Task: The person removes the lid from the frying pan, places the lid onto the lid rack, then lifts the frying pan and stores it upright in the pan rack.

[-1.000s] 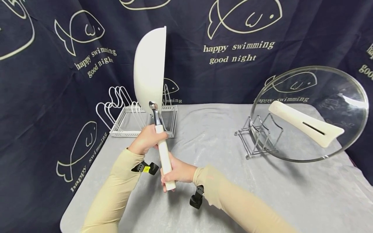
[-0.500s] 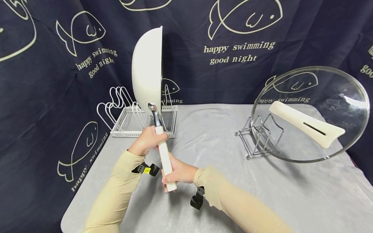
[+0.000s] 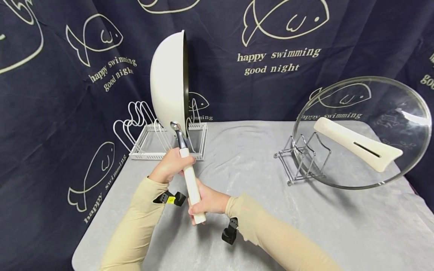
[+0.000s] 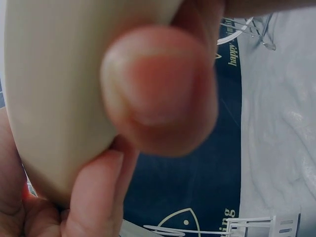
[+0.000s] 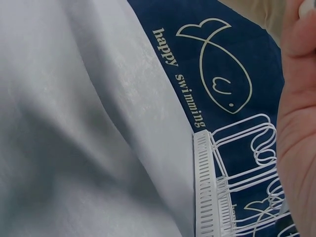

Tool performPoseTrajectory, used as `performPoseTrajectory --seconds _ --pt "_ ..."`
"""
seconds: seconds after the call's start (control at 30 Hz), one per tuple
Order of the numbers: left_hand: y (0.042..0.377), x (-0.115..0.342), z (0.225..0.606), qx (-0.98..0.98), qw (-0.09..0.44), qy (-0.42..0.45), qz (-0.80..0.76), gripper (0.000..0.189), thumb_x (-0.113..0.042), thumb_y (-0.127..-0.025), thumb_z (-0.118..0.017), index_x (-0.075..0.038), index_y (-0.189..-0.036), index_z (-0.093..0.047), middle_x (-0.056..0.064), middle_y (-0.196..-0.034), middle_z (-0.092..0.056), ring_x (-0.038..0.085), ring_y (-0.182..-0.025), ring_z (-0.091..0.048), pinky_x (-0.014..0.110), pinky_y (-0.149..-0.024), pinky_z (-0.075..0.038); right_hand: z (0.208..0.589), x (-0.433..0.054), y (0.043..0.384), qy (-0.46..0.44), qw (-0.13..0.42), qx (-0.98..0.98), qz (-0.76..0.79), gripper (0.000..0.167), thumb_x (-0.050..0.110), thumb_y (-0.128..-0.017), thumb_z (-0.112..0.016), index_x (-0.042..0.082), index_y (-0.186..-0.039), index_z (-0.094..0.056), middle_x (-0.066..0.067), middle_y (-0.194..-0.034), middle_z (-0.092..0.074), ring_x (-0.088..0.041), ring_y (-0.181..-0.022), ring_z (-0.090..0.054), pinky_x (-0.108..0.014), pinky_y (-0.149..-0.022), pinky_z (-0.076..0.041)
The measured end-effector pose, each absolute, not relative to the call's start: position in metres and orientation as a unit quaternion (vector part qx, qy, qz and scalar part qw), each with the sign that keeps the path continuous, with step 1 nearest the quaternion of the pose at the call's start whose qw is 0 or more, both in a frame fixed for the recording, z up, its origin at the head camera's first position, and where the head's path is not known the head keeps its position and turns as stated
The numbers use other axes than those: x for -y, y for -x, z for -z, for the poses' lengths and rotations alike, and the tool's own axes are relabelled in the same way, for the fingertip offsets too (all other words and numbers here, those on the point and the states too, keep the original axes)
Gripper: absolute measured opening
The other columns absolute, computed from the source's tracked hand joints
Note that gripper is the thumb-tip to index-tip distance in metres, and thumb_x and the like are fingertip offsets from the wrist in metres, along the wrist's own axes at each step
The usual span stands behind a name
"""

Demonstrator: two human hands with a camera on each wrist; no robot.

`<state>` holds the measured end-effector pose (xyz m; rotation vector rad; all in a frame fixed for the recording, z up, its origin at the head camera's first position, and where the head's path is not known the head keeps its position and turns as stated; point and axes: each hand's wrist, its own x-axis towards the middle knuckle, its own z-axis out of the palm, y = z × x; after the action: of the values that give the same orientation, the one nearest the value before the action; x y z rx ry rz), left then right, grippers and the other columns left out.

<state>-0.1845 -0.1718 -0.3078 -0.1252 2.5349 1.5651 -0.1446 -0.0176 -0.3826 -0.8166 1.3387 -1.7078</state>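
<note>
A deep white frying pan [image 3: 166, 82] stands on edge in the head view, its dark inside turned to the right and seen as a narrow strip. Its pale handle [image 3: 191, 177] slants down toward me. My left hand [image 3: 171, 164] grips the handle just below the metal joint. Lower down, near the handle's end, my right hand [image 3: 209, 198] grips it too. Behind the pan's lower part is a white wire rack [image 3: 142, 154], partly hidden by it. In the left wrist view the handle [image 4: 54, 98] fills the left side, with a thumb against it.
On the right, a large glass lid [image 3: 359, 94] with a cream handle [image 3: 356, 145] leans in a small chrome wire rack [image 3: 301, 162]. A grey cloth covers the table [image 3: 244, 150]. A dark blue fish-print curtain [image 3: 217, 49] hangs behind and at the left.
The pan's body has swung a little to the left and turned, so more of its dark inside shows. Both hands keep their grip on the handle. The lid and racks stay put.
</note>
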Motion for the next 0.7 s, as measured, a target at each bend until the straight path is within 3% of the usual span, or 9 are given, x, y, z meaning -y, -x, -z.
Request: performPoseTrajectory --seconds 0.7 --pt "0.1925 0.1680 0.3018 -0.845 0.081 0.026 -0.529 0.010 -0.007 -0.076 -0.060 -0.004 -0.077 -0.051 0.002 -0.063 -0.050 0.010 -0.045 -0.051 0.024 -0.042 -0.049 0.3799 0.0147 0.1529 0.313 0.407 -0.521 0.682 0.096 -0.009 -0.078 -0.050 0.025 -0.150 0.002 -0.008 -0.071 -0.053 -0.021 -0.057 -0.063 -0.029 -0.043 -0.049"
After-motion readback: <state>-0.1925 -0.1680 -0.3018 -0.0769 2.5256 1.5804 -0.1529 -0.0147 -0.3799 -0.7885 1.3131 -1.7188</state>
